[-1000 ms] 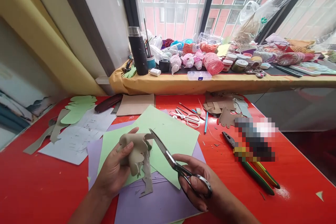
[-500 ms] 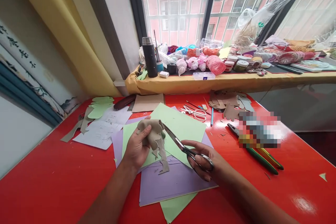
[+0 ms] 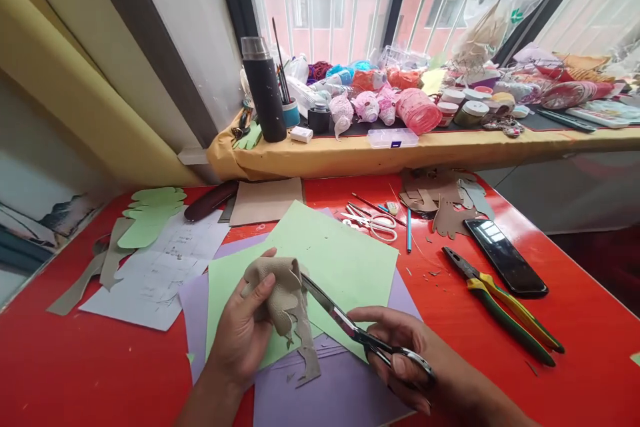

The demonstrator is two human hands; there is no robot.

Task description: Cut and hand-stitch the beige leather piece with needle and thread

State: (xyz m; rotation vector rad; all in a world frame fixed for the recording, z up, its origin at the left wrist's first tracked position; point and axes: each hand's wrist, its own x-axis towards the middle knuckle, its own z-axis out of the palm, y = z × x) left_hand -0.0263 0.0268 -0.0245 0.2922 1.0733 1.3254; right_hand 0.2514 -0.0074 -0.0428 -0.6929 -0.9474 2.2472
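Both your left hand (image 3: 245, 330) and your right hand (image 3: 405, 350) are raised over the desk (image 3: 105, 377). Your left fingers are clamped on a curled grey-brown leather piece (image 3: 277, 280), the thumb pressed on its pebbled face; you have it in front of you, above the overlapping green sheets (image 3: 350, 267). A ragged strip (image 3: 306, 343) hangs from its right side, over the purple sheets (image 3: 325, 397).

Your right fingers are closed around the handles of the dark scissors (image 3: 345, 321), thumb in one loop and the index finger reaching forward beside the pivot. The blades point up and to the left, with their tips at the right edge of your leather; whether the tips touch it, you cannot tell.

To your right lie the pliers (image 3: 505, 310), with a phone (image 3: 505, 257) just beyond them. Past the green sheets are the white-handled scissors (image 3: 383, 232) and a blue pen (image 3: 409, 232). To your left, green cutouts (image 3: 145, 227) partly cover a marked white paper (image 3: 163, 280).
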